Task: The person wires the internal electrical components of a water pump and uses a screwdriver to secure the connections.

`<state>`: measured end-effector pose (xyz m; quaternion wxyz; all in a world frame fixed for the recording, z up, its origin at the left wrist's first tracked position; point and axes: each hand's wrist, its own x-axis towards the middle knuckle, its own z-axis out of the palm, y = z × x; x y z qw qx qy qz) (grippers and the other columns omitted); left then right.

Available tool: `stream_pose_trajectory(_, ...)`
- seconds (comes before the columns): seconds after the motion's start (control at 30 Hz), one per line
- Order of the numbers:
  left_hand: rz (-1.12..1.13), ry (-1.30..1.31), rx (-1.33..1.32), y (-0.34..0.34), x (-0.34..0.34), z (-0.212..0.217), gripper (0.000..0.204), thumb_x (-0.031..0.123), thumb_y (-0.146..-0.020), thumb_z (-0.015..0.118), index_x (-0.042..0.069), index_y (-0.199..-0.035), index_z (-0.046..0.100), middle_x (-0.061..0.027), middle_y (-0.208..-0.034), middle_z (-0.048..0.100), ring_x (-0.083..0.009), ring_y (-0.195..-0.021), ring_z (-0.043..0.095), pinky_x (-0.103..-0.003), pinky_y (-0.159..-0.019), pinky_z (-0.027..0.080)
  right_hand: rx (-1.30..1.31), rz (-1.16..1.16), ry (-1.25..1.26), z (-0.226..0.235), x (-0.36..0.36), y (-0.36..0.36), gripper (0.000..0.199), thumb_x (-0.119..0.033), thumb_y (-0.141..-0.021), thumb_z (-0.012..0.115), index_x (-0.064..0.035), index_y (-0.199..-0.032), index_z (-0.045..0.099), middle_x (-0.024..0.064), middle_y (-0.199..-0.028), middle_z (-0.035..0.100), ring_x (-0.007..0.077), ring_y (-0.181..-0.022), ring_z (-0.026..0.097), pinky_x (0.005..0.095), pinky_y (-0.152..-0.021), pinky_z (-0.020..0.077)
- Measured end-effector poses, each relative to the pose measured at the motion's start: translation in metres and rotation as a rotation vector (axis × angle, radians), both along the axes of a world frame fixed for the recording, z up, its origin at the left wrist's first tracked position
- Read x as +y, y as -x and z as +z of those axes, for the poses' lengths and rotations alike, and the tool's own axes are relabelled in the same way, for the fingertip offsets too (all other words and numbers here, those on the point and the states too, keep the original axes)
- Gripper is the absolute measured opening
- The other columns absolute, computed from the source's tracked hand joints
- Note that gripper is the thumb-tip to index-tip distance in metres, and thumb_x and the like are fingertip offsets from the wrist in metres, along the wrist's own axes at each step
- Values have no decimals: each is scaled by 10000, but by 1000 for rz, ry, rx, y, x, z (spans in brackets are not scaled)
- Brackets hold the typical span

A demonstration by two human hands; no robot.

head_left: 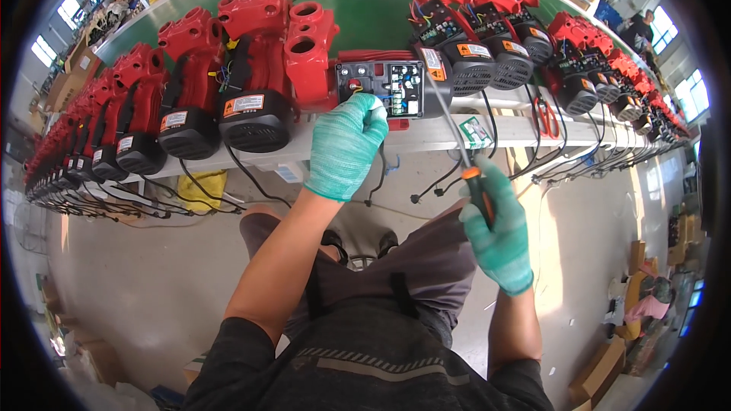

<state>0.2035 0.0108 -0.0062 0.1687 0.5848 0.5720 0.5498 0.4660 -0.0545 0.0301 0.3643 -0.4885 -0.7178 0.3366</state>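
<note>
In front of me a red pump (311, 68) lies on its side on the bench, its control box open. A circuit board (405, 90) with small parts and wires shows inside the box. My left hand (344, 148), in a green knit glove, has its fingers drawn together at the box's near edge; what they pinch is hidden. My right hand (499, 232), gloved alike, is wrapped round the black and orange handle of a long screwdriver (477, 190). Its shaft points up and left, passing in front of the pump's black end cover; I cannot tell whether the tip touches anything.
Red pumps with black covers (259, 128) line the bench to the left. More pumps (449, 30) with bare boards stand to the right. Power cords hang off the front edge. Red-handled pliers or scissors (546, 116) and a green-white card (476, 133) lie right. A person (638, 30) stands far right.
</note>
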Motion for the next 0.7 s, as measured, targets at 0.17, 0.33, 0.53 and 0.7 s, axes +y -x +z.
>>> stream_pose_trajectory(0.17,66,-76,63,2,4,-4,54,26,-950,700,22,-1000,721,-62,-721,664,-78,-628,585,-272,-617,507,-192,20,-505,51,-10,-23,317,-63,-923,783,-13,-1206,648,147,-1169,653,227,-1051,638,310,-896,534)
stream_pose_trajectory(0.33,92,-67,73,0,7,-6,47,31,-942,699,30,-987,711,-73,-712,658,-99,-613,583,-287,-615,506,110,-134,-466,48,-25,-16,347,-78,-929,811,-53,-1186,580,159,-1161,622,240,-1059,644,345,-892,579)
stream_pose_trajectory(0.53,56,-76,63,3,6,-4,40,27,-943,694,27,-981,704,-78,-685,633,-119,-588,565,-306,-595,492,93,-38,-740,42,-6,12,373,-43,-953,763,-62,-1209,492,202,-1193,602,260,-1049,672,345,-812,630)
stream_pose_trajectory(0.7,43,-69,52,3,7,-3,37,23,-943,694,21,-978,703,-81,-678,626,-127,-583,561,-307,-594,489,-14,-38,-776,39,-1,24,364,29,-898,781,-68,-1155,542,168,-1202,630,267,-1066,676,366,-929,559)
